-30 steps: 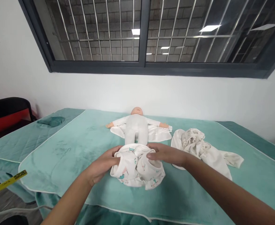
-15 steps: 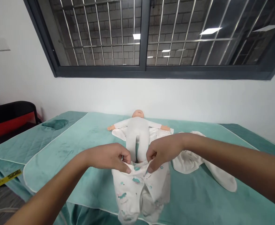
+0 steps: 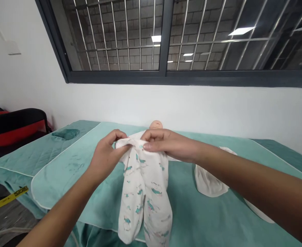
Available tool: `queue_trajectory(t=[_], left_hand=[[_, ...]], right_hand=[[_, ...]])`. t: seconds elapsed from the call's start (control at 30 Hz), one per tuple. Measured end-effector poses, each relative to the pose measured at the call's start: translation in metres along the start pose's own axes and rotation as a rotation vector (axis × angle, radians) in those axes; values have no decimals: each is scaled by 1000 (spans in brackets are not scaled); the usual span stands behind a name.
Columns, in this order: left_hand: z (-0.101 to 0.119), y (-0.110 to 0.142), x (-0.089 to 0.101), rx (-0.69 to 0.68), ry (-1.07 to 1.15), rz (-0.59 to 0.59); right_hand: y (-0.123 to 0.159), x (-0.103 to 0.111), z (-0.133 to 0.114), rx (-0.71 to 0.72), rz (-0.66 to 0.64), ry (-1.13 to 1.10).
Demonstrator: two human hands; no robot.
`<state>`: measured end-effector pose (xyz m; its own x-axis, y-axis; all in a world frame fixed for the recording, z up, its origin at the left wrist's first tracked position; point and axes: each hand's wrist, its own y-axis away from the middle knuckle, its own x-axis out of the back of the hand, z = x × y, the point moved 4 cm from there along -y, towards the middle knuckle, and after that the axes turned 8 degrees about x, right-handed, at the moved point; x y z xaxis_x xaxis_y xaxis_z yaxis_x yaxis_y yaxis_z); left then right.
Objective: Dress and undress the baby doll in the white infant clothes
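Note:
Baby pants [image 3: 148, 192], white with a small green print, hang upright by the waistband between my two hands. My left hand [image 3: 109, 149] pinches the left part of the waistband. Thumb and fingers of my right hand [image 3: 161, 142] are closed on its right part. Behind the pants lies a baby doll [image 3: 156, 124] on its back, its head toward the wall. Most of the doll's white body is hidden by the pants and my hands.
A green padded cover [image 3: 192, 212] spreads over the bed. White cloth garments [image 3: 209, 180] lie to the right, partly behind my right forearm. A black and red item [image 3: 17, 128] stands at the left. The wall and barred window [image 3: 163, 77] rise behind.
Both hands have raised the pants by the waistband, so the legs now hang down straight and cover most of the doll. The camera view has shifted slightly left.

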<state>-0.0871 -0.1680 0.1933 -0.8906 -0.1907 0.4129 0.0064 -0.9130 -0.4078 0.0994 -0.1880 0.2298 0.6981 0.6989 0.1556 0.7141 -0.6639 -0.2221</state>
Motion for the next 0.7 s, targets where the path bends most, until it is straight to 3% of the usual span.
queue_trajectory(t=[0.1,0.2,0.3,0.37,0.43,0.5,0.6,0.7], left_hand=[[-16,-5,7,31,-98,359],[-31,-1,-2,10,-113,476],[-51,14,-33,-10,-105,367],[-67,26,-64,11,-118,166],[-86,37,-93,85,-183,-4],[-106,41,-111,175,-269,-95],[-134,35,-111,280,-329,-162],[-158,15,-86,307,-271,-84]], right_hand=[[-24,8,13,112,138,-95],[-54,20,47,177,363,-165],[-81,37,98,168,606,-187],[-94,51,130,109,732,-64],[-103,63,152,70,765,119],[-108,73,164,57,702,324],[-114,81,168,60,499,715],[-119,92,171,27,383,1063]])
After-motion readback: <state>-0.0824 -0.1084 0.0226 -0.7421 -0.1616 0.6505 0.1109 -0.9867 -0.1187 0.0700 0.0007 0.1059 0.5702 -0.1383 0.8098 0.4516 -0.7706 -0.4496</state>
